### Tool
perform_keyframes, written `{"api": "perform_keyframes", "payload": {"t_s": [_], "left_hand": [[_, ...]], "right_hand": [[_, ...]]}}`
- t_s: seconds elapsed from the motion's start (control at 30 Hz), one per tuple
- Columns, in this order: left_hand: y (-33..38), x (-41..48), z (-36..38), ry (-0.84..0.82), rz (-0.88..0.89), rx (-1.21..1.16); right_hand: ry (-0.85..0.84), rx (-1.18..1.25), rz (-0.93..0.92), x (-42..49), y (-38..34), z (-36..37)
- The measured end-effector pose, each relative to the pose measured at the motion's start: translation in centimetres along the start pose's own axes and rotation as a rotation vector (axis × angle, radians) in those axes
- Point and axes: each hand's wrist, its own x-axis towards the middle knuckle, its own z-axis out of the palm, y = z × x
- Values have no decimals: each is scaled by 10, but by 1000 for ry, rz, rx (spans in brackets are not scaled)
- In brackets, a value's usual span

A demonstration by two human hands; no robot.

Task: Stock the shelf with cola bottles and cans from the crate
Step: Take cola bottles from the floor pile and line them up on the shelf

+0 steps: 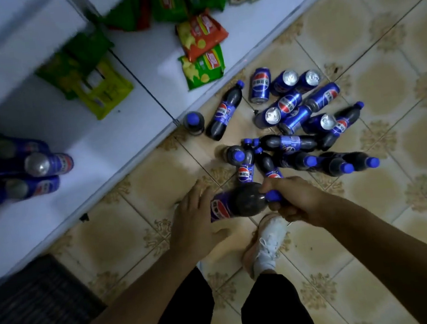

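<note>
The flat white shelf board point(113, 144) runs along the left side, and a group of blue aluminium cola cans point(38, 164) sits on it at the far-left end. The left hand point(195, 218) lies between the shelf edge and the load, fingers straight, thumb spread, grasping nothing. Its palm faces the base of the held bottle, but contact there cannot be confirmed. The dark plastic cola bottle with a blue-and-red label point(236, 204) is held above the tiled floor. Its long axis is roughly horizontal, with the base pointing left toward the shelf and the blue screw cap point(274, 196) pointing right. The right hand point(298, 202) is clenched around the neck at the cap and is the only confirmed grip. Judgement: the shelf lies left of the grip, roughly in line with the bottle's axis, so the base leads. The left hand is nearer the shelf and is positioned to take the body. The heap of remaining bottles and cans point(296, 124) lies on the floor, beyond the hands and to the right.
</note>
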Motion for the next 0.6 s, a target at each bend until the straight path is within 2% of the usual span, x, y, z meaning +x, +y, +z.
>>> {"api": "perform_keyframes", "payload": {"t_s": [0.17,0.3,0.5,0.6], "left_hand": [[30,-67,-75,202,154,37],[57,-130,-123,198,45,-43],[104,-234,-147,248,-221,-482],[137,-280,-155,291,-250,-776]], "right_hand": [[-291,84,20,-104,-29,-20],[-410,124,-84,-173,-44,-17],[-343,62,-269,-259,-32,1],[-362,159,-328,-295,-12,10]]}}
